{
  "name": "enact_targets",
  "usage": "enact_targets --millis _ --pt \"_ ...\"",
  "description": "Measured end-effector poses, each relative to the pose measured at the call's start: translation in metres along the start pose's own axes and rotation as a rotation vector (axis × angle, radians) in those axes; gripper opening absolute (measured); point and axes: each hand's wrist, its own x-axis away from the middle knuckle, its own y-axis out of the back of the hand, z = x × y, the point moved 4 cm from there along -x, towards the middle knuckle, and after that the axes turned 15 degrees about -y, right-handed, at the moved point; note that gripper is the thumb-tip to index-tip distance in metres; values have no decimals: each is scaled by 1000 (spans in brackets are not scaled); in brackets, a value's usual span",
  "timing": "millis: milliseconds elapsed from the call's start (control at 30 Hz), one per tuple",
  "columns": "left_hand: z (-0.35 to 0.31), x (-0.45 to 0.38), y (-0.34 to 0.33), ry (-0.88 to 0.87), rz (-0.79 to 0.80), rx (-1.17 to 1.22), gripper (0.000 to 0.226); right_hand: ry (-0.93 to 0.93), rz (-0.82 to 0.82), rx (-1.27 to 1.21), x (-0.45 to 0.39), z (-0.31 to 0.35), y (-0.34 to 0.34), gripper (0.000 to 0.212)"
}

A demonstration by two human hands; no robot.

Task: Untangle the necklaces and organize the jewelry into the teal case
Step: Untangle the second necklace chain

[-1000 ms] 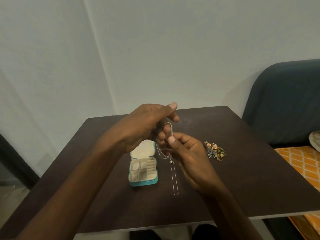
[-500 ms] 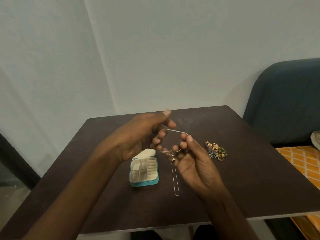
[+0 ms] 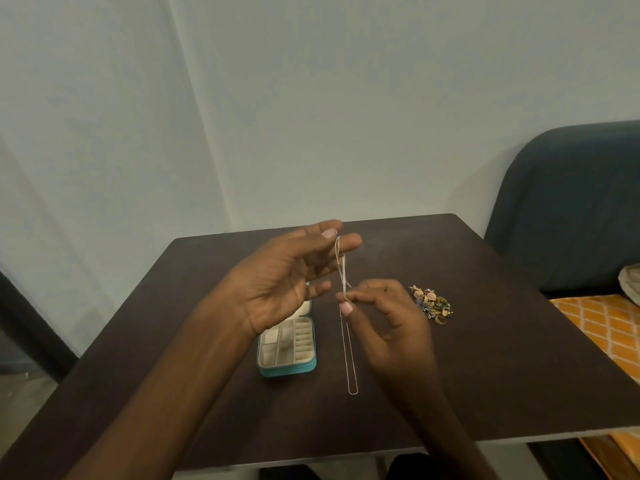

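Note:
A thin silver necklace chain (image 3: 342,271) is stretched upright between my hands above the table. My left hand (image 3: 287,278) has its palm up and fingers spread, with the chain's top looped over the index fingertip. My right hand (image 3: 388,317) pinches the chain lower down between thumb and forefinger. Below that pinch a second silver chain loop (image 3: 349,358) lies straight on the table toward me. The teal case (image 3: 287,367) lies open left of the chain, its cream compartments showing; my left wrist hides part of its lid.
A small pile of gold and coloured earrings and rings (image 3: 431,303) lies on the dark brown table (image 3: 502,375) right of my hands. A dark blue chair (image 3: 571,202) and an orange patterned cushion (image 3: 599,327) stand beyond the table's right edge. A pale wall is behind.
My left hand has opened and turned palm up, lifting the chain's top on its fingertip. The chain went from a sideways loop to a taut upright line; my right hand dropped lower.

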Motion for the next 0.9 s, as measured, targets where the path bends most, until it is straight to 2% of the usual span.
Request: enact_targets --millis 133,267,400,567,700,900 --pt "3 0 -3 -64 13 -96 27 154 -108 261 3 12 0 19" --pt "3 2 -6 -186 61 -306 31 261 -109 324 5 19 -3 15" --pt "3 6 -8 -288 123 -508 31 259 -95 303 2 26 0 17" --pt "11 11 -7 -304 148 -512 26 203 -137 289 -13 34 18 23" --pt "15 11 -5 -297 153 -448 27 167 -151 303 -20 32 26 20" --pt "15 10 -7 -316 203 -401 48 58 -80 46 -22 27 31 15"
